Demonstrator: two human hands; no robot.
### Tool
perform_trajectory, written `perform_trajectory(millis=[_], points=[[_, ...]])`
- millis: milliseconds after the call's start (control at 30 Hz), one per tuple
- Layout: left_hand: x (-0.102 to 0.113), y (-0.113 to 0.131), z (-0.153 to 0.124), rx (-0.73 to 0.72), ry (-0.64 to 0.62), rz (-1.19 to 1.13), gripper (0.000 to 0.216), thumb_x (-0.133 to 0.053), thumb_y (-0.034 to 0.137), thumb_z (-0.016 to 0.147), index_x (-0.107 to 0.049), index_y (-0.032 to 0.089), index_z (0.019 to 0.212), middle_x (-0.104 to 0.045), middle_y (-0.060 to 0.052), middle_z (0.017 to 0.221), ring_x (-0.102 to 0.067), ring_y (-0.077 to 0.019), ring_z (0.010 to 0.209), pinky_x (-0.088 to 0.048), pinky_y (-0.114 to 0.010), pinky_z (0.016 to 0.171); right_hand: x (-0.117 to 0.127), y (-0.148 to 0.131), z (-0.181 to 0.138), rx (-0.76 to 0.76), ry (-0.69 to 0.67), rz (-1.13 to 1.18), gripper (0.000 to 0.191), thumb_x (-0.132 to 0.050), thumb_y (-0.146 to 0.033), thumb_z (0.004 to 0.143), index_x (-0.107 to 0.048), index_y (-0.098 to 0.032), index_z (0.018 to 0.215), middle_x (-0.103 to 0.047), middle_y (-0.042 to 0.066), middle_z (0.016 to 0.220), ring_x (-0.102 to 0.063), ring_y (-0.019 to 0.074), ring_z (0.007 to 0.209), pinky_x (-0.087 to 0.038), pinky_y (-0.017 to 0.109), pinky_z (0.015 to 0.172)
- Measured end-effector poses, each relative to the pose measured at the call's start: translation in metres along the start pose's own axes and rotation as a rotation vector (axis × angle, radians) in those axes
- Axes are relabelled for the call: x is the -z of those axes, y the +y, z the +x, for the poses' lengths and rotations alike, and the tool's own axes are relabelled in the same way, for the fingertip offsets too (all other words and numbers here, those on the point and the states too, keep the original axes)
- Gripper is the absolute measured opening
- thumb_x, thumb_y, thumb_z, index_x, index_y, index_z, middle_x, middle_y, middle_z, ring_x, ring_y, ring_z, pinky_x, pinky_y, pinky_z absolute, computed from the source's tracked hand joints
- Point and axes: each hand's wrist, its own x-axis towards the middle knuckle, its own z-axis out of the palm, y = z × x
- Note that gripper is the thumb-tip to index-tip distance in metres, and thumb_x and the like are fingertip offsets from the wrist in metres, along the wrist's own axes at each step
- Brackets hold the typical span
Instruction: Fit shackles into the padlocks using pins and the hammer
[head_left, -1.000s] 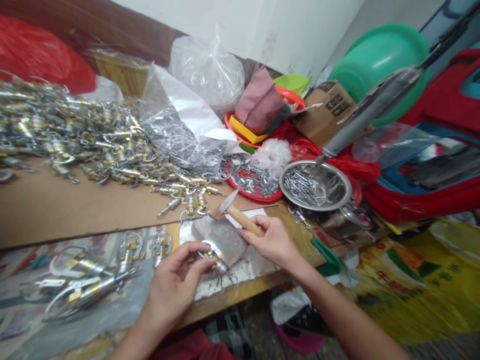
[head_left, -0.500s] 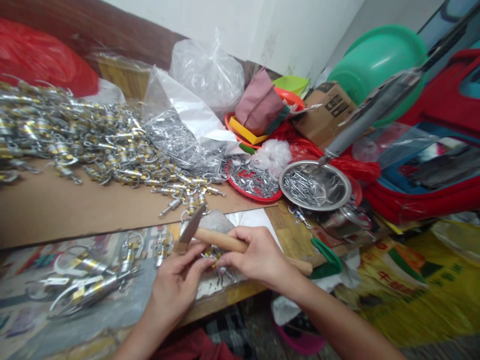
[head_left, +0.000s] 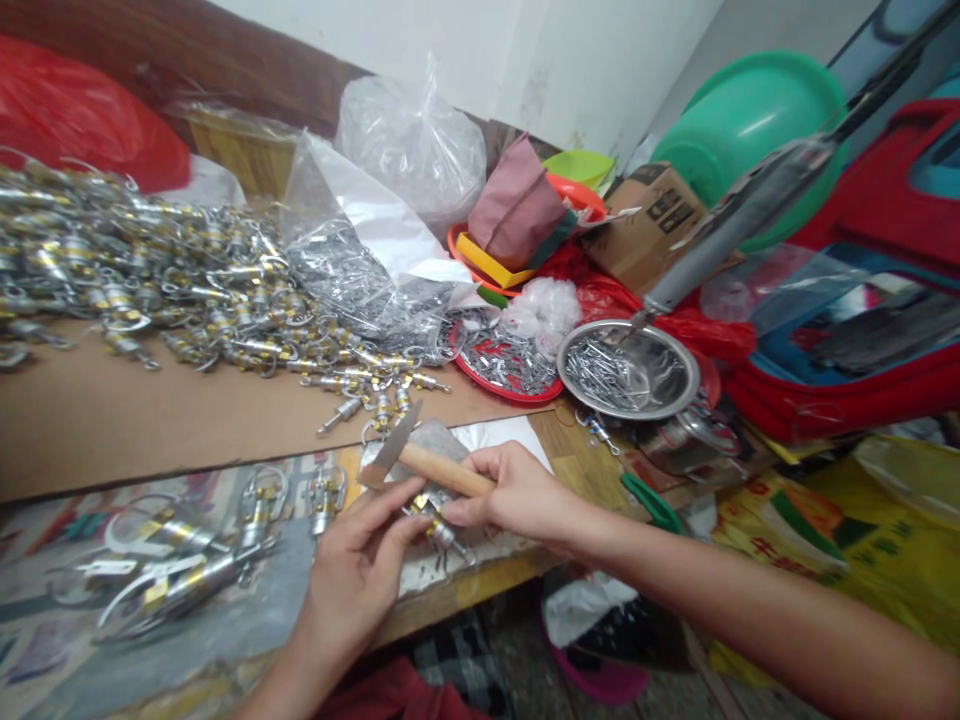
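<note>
My right hand (head_left: 517, 492) grips the wooden handle of a small hammer (head_left: 416, 458), whose metal head hangs just above a grey stone block (head_left: 442, 440) at the table's front edge. My left hand (head_left: 360, 570) pinches a small silver and brass swivel clasp (head_left: 433, 522) and holds it against the block, right under the hammer. A few finished clasps (head_left: 187, 560) lie to the left of my left hand.
A big heap of silver and brass clasps (head_left: 150, 280) covers the brown cardboard (head_left: 150, 420). Behind are clear bags of metal parts (head_left: 360, 260), a red plate of parts (head_left: 506, 365), a steel bowl of pins (head_left: 628, 370), a cardboard box (head_left: 649, 225) and a green basin (head_left: 750, 110).
My right hand brought the hammer from the right of the block to over the clasp, head swung left. My left hand kept the clasp in place.
</note>
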Motion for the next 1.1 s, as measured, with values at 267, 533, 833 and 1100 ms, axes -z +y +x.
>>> perform_trajectory(millis=[267, 533, 833, 1100], points=[[-0.001, -0.007, -0.002, -0.033, -0.045, -0.027, 0.028, -0.057, 0.021, 0.074, -0.067, 0.017, 0.1, -0.072, -0.006, 0.089, -0.066, -0.0186, 0.08, -0.053, -0.025, 0.068, 0.002, -0.008, 0.005, -0.019, -0.11, 0.172, 0.02, -0.058, -0.007, 0.064, -0.051, -0.017, 0.08, -0.047, -0.007, 0.055, -0.04, 0.0042, 0.041, -0.032, 0.014, 0.037], [-0.004, -0.008, -0.003, 0.116, -0.004, -0.154, 0.029, -0.06, 0.023, 0.07, -0.067, 0.012, 0.095, -0.072, -0.008, 0.089, -0.067, -0.0185, 0.075, -0.055, -0.025, 0.066, -0.006, -0.011, 0.008, 0.067, -0.052, -0.208, 0.026, -0.054, -0.01, 0.062, -0.048, -0.022, 0.085, -0.051, -0.006, 0.062, -0.046, 0.0078, 0.048, -0.03, 0.017, 0.042], [-0.009, 0.002, -0.002, 0.307, -0.01, -0.5, 0.021, -0.061, 0.017, 0.066, -0.058, 0.02, 0.087, -0.064, 0.005, 0.06, -0.063, -0.0112, 0.054, -0.055, -0.02, 0.051, -0.009, -0.009, -0.001, 0.199, 0.101, -0.451, 0.024, -0.056, -0.019, 0.07, -0.05, -0.022, 0.094, -0.058, -0.002, 0.073, -0.053, 0.0133, 0.062, -0.035, 0.021, 0.049], [-0.008, 0.01, 0.0, 0.315, 0.026, -0.578, 0.024, -0.063, 0.013, 0.063, -0.048, 0.02, 0.079, -0.063, 0.006, 0.064, -0.061, -0.0085, 0.054, -0.053, -0.017, 0.05, 0.021, 0.024, -0.036, 0.592, 0.338, -0.482, 0.038, -0.045, -0.028, 0.087, -0.046, -0.024, 0.125, -0.059, 0.006, 0.113, -0.057, 0.0181, 0.099, -0.046, 0.031, 0.082]])
